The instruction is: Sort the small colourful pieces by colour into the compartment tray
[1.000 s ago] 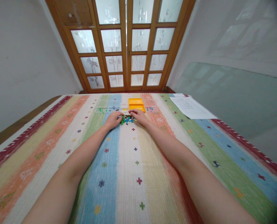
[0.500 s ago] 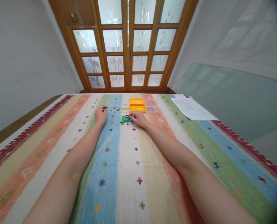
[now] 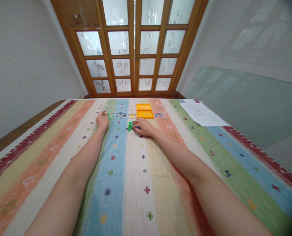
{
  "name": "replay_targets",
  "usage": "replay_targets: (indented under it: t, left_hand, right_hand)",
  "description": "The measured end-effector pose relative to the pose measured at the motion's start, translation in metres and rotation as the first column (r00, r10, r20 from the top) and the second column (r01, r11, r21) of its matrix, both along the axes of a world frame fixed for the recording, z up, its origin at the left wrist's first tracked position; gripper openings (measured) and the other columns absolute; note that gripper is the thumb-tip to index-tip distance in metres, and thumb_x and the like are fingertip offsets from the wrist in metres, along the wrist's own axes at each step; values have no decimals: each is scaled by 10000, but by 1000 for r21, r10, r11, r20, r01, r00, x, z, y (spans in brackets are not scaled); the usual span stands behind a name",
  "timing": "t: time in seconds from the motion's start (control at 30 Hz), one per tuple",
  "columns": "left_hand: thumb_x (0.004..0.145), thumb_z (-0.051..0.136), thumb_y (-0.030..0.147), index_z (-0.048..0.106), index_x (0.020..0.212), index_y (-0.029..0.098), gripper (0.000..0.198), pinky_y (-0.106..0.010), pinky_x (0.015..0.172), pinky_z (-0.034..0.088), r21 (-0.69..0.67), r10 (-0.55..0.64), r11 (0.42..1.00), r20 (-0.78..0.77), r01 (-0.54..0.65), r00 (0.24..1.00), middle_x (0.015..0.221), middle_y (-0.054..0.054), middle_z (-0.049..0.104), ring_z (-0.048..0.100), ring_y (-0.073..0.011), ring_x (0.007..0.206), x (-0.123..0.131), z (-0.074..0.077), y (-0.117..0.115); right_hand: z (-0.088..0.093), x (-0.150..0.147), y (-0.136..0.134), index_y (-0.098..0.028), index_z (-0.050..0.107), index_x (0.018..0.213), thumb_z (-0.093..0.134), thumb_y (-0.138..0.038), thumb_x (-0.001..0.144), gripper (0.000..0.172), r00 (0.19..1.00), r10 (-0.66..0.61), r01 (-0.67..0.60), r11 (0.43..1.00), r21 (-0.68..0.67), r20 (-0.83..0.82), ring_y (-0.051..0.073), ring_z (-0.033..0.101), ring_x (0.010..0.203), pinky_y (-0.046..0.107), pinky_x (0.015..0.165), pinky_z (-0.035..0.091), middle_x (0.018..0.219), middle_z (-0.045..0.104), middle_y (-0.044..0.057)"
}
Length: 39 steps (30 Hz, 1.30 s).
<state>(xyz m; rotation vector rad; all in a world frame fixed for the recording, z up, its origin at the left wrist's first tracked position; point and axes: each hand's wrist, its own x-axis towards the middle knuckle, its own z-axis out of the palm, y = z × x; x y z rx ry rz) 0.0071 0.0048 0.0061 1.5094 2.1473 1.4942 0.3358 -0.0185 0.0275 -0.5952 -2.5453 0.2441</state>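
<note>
A small heap of green, blue and dark red pieces (image 3: 130,126) lies on the striped cloth. My right hand (image 3: 144,127) rests over its right side, fingers bent down into the pieces; whatever is between the fingertips is hidden. Farther left, my left hand (image 3: 102,121) is at the left end of a clear plastic tray (image 3: 118,107), its fingers curled together; anything they hold is too small to make out. Green pieces (image 3: 108,116) lie just right of these fingers. Other compartments of the tray hold dark red pieces (image 3: 123,115) and yellow pieces (image 3: 132,115).
An open yellow case (image 3: 144,107) with pale pieces stands behind the heap. To its right, a clear tray (image 3: 160,108) holds blue pieces. Printed paper sheets (image 3: 202,114) lie at the table's far right. Wooden glazed doors (image 3: 136,49) stand beyond the table.
My left hand has shifted left, uncovering green pieces. My right hand has moved slightly lower and farther over the heap, covering more of its blue pieces.
</note>
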Motion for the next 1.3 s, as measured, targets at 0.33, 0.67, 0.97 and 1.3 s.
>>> replay_targets:
  t: [0.33, 0.67, 0.97, 1.3]
  left_hand:
    - [934, 525, 232, 692, 1309, 185, 413, -365, 1024, 524, 6, -92, 996, -55, 93, 994, 1158, -83, 765, 701, -242, 1084, 13, 4, -3]
    - [933, 549, 255, 800, 1112, 230, 309, -389, 933, 530, -122, -448, 894, -244, 431, 860, 1046, -68, 791, 690, -242, 879, 37, 7, -14]
    - [921, 569, 367, 797, 968, 218, 276, -333, 820, 517, -268, -701, 712, -314, 648, 640, 935, -43, 772, 662, -210, 834, 47, 9, -21]
    - [856, 698, 434, 807, 1021, 196, 309, -291, 717, 467, -350, -872, 487, -135, 800, 471, 889, -38, 713, 597, -175, 775, 47, 13, -20]
  right_hand:
    - [-12, 0, 7, -243, 840, 1079, 614, -192, 970, 256, 986, -123, 117, 991, -58, -116, 252, 668, 1097, 396, 1022, 498, 1145, 770, 90]
    - [-11, 41, 40, -216, 820, 1031, 566, -225, 948, 268, 755, -514, 471, 857, -208, -408, 284, 678, 1068, 427, 1030, 501, 1128, 770, 110]
    - [-21, 88, 68, -179, 809, 1111, 454, -276, 964, 396, 416, -748, 709, 623, -331, -517, 275, 691, 1042, 393, 967, 514, 1146, 783, 118]
    - [-28, 95, 74, -151, 818, 996, 470, -310, 922, 390, 294, -831, 760, 503, -411, -473, 282, 680, 969, 391, 923, 510, 1071, 784, 150]
